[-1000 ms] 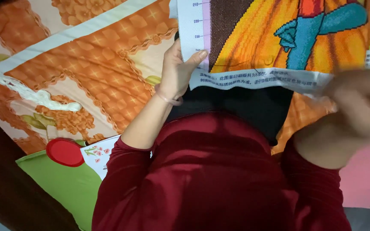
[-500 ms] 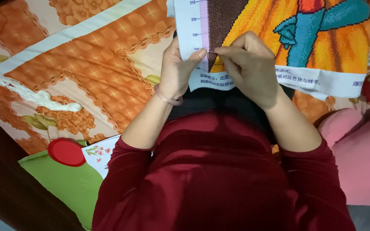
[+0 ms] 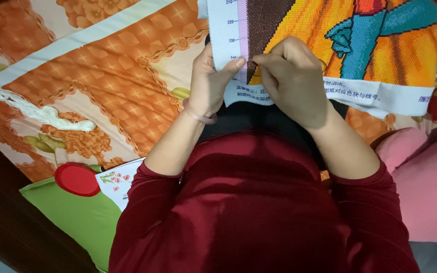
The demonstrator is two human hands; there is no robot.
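Observation:
A cross-stitch cloth [image 3: 380, 55] with orange, teal and brown stitched areas and a white printed border lies across my lap. My left hand [image 3: 209, 86] grips its left white edge, thumb on top, with a thin pink band on the wrist. My right hand [image 3: 293, 81] rests on the cloth just beside it. Its fingertips are pinched together at the edge of the brown stitched patch [image 3: 266, 20]. Whatever small thing they pinch is too small to make out. Both arms wear dark red sleeves.
An orange flowered bedspread [image 3: 92, 86] covers the left side. A green cushion [image 3: 77, 215] with a red disc [image 3: 77, 178] and a white flowered card [image 3: 120, 184] lie at lower left, beside a dark wooden edge [image 3: 6, 217]. A pink cushion [image 3: 428, 187] sits at right.
My right hand came in from the far right, where it was blurred, to the cloth beside my left thumb and pinched there. The left hand has kept its grip.

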